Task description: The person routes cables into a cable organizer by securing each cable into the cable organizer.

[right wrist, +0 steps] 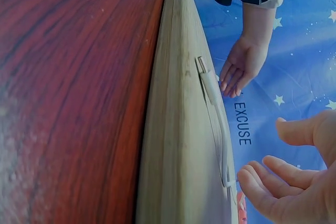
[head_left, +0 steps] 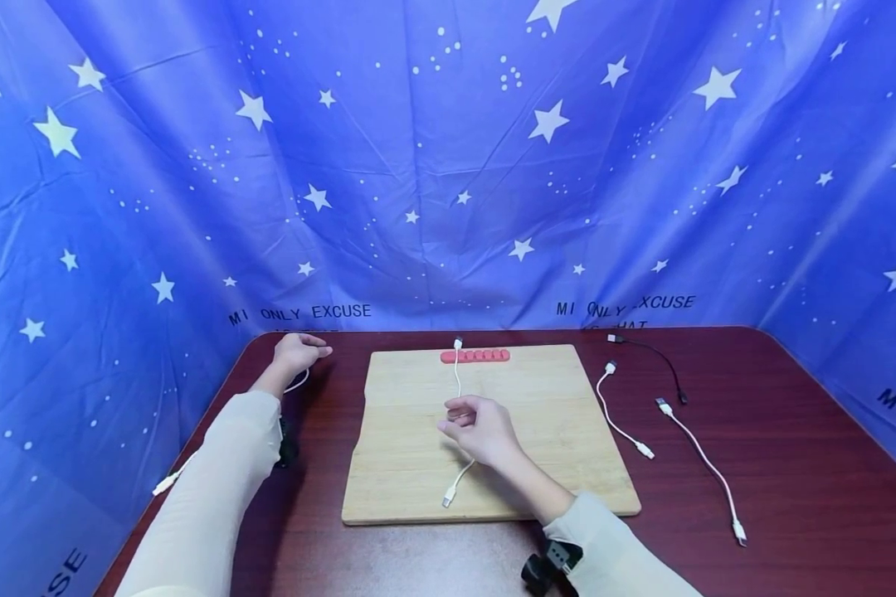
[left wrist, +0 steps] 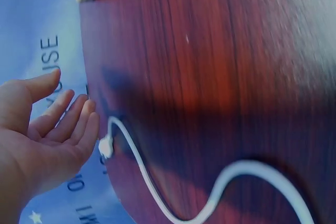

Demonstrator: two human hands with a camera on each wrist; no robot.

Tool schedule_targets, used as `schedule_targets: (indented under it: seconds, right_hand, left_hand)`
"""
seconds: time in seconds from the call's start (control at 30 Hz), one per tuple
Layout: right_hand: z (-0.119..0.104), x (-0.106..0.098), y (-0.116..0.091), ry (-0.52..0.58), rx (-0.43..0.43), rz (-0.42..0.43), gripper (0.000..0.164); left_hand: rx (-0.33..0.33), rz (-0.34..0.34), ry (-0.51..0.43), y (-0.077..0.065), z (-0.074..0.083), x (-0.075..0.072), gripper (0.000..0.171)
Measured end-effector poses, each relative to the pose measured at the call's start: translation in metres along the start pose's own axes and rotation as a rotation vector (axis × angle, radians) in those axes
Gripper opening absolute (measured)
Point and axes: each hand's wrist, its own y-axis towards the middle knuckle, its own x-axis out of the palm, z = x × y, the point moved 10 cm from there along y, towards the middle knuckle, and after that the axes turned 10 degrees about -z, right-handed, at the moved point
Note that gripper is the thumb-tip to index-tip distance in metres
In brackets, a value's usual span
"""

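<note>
White cables [head_left: 450, 497]: 4 | black cable [head_left: 683, 398]: 1 | board [head_left: 411, 439]: 1 | left fingers [left wrist: 55, 113], right fingers [right wrist: 286, 171]: released

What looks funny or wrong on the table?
Nothing looks spilled or broken. The black cable looks odd: the other four cables are white. The leftmost cable's plug sits right at the edge of the table, maybe poking over.

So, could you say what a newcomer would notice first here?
The blue fabric backdrop with white stars, filling the background, would probably draw the eye first. Next comes the pale rectangular wooden board on the dark-red table, with a ridged red strip at its far edge and a white cable over it.
</note>
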Motion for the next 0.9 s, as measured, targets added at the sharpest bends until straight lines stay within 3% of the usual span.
schedule_targets:
  seconds: [0.33, 0.63, 0.77, 0.9]
  right_hand:
    - [-0.005, 0.008, 0.005, 0.032, -0.018, -0.033, 0.030]
    - [-0.006, 0.013, 0.005, 0.028, -0.016, -0.045, 0.031]
    - [-0.009, 0.016, 0.005, 0.030, -0.025, -0.053, 0.031]
    - [-0.013, 0.022, 0.007, 0.033, -0.039, -0.064, 0.031]
  left_hand:
    - [-0.054, 0.037, -0.042, -0.006, -0.025, -0.018, 0.036]
    - [-0.104, 0.106, -0.098, -0.002, -0.039, -0.025, 0.030]
    - [-0.133, 0.142, -0.066, -0.004, -0.042, -0.028, 0.028]
    - [-0.151, 0.194, 0.034, -0.003, -0.044, -0.035, 0.024]
